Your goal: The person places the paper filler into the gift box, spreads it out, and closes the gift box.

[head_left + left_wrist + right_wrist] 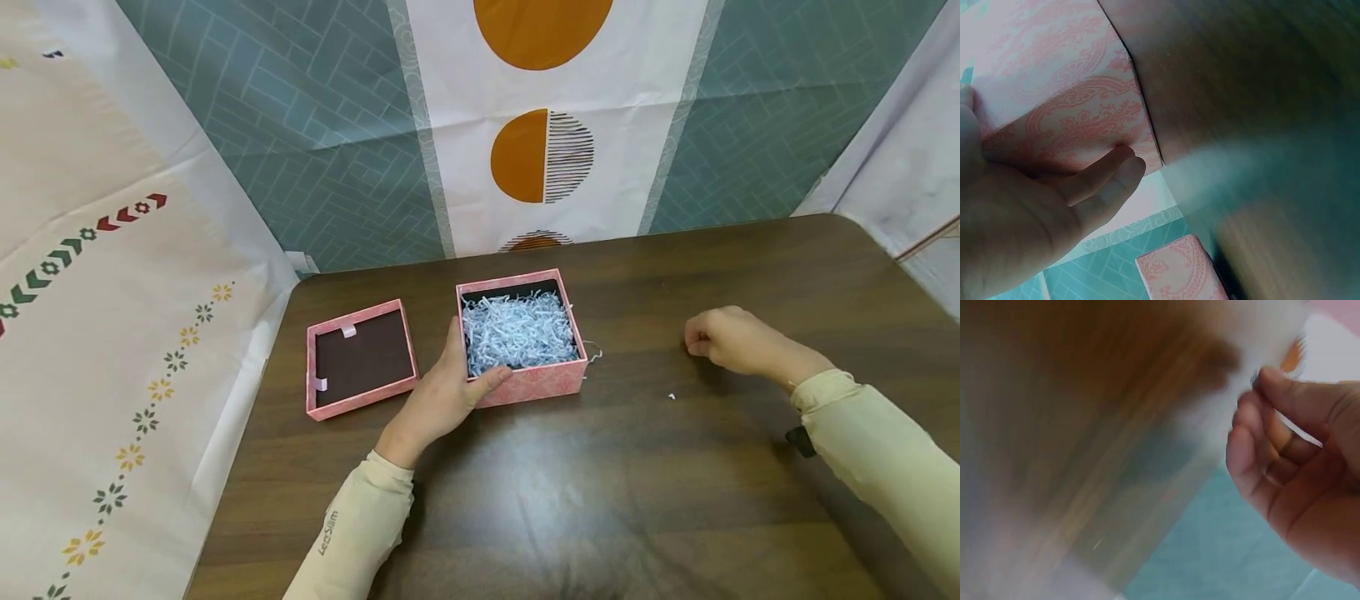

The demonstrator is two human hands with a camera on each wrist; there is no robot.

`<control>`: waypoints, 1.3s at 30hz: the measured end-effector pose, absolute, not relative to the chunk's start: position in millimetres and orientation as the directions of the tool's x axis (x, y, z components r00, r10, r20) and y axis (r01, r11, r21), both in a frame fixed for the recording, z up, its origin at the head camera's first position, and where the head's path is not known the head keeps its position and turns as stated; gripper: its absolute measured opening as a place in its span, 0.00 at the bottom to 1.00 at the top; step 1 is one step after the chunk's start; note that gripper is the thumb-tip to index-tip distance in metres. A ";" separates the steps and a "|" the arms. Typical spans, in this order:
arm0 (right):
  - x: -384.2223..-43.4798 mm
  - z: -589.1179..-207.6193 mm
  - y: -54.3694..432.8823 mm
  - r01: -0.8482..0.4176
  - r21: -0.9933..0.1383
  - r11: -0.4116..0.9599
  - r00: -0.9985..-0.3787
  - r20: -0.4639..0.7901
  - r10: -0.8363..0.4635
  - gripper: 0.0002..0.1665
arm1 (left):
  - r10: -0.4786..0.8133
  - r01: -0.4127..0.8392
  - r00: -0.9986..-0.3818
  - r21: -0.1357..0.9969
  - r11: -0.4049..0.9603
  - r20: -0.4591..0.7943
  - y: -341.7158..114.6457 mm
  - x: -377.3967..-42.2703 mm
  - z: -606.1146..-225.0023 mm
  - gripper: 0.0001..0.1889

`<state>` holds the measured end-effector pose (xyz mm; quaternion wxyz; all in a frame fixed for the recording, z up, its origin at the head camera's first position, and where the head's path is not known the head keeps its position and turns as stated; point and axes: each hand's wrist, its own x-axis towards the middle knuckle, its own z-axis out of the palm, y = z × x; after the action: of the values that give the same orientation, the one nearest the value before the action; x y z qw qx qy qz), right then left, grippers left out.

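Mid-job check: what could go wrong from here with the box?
The paper filling might spill if the open box tips: it looks loose, and a strand trails out by the right side. The lid could get nudged, since it lies close to the left hand. The small white scrap might be overlooked, lying apart from the box on the table.

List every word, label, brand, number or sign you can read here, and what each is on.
"LetsSlim", as best I can read the small, slanted lettering: left sleeve.
Dark mark on the left cloth: too small to tell if it is lettering.
No text seen on box or lid.
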<state>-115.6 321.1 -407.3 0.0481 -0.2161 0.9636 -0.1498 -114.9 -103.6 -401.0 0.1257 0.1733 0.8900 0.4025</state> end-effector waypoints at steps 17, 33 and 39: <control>-48.6 -410.4 282.4 -0.576 -0.235 0.783 -0.817 0.137 -0.560 0.12 | 0.417 0.237 -0.907 0.750 0.617 -0.057 -97.0 -116.9 -393.0 0.61; -106.2 -421.0 254.4 -0.482 -0.430 0.764 -0.868 0.114 -0.483 0.17 | 0.405 0.194 -0.908 0.746 0.637 -0.109 -98.3 -115.3 -397.2 0.62; -139.8 -423.7 225.4 -0.285 -0.626 0.726 -0.943 0.050 -0.328 0.05 | 0.403 0.190 -0.909 0.763 0.618 -0.101 -102.6 -113.7 -401.5 0.62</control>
<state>-139.8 225.4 -423.7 0.0322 -0.1651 0.9283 -0.3315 -113.7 -102.6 -401.5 0.1324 0.1666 0.8897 0.4039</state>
